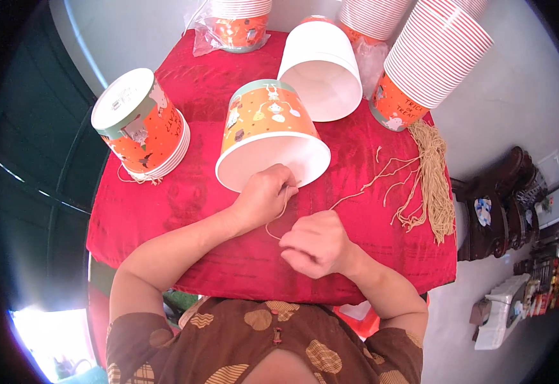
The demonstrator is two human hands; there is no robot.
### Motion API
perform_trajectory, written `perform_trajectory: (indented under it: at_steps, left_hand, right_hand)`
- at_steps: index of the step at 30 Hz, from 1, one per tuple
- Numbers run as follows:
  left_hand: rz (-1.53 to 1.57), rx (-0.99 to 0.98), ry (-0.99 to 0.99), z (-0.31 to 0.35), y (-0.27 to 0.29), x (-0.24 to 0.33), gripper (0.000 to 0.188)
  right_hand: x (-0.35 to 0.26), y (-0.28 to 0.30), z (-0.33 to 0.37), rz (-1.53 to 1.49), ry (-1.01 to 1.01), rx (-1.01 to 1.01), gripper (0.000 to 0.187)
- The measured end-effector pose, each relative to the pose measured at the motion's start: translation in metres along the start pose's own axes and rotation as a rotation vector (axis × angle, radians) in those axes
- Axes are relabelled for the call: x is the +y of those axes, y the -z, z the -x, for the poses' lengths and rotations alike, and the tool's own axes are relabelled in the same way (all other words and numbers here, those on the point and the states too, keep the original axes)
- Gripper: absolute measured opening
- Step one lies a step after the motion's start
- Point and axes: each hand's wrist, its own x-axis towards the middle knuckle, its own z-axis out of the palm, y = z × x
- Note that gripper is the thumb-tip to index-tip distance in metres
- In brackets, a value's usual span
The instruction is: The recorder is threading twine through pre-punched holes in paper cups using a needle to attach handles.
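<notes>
An orange printed paper bucket [270, 115] lies on its side, its white mouth facing me. My left hand [267, 195] is at the lower rim of that mouth, fingers pinched on a thin tan string [271, 232]. The string loops down from there to my right hand [318, 244], which is closed around it just to the right and nearer to me. From the right hand a strand runs on across the cloth toward a hank of tan strings [432, 179]. What the left fingertips do inside the rim is partly hidden.
A red cloth [183, 237] covers the table. At left, upside-down nested buckets [145, 131] have string at their rims. Behind lies a white-mouthed bucket [324, 83]; a tall leaning bucket stack [433, 57] is at right. Another stack [240, 29] in clear plastic stands at the back.
</notes>
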Motion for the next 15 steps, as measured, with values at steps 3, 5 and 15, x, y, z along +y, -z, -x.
perform_trajectory:
  at_steps: [3,5,15]
  left_hand:
    - [-0.018,0.013,-0.021,0.001,0.0,-0.004,0.011]
    - [0.003,0.013,-0.022,-0.001,0.0,0.0,0.011]
    - [0.048,0.015,0.065,-0.002,0.001,0.005,0.011]
  right_hand:
    - [0.009,-0.005,0.0,0.155,-0.279,0.187,0.003]
    - [0.024,-0.008,0.007,0.335,-0.467,0.224,0.005]
    - [0.056,-0.004,0.007,0.496,-0.368,0.206,0.014]
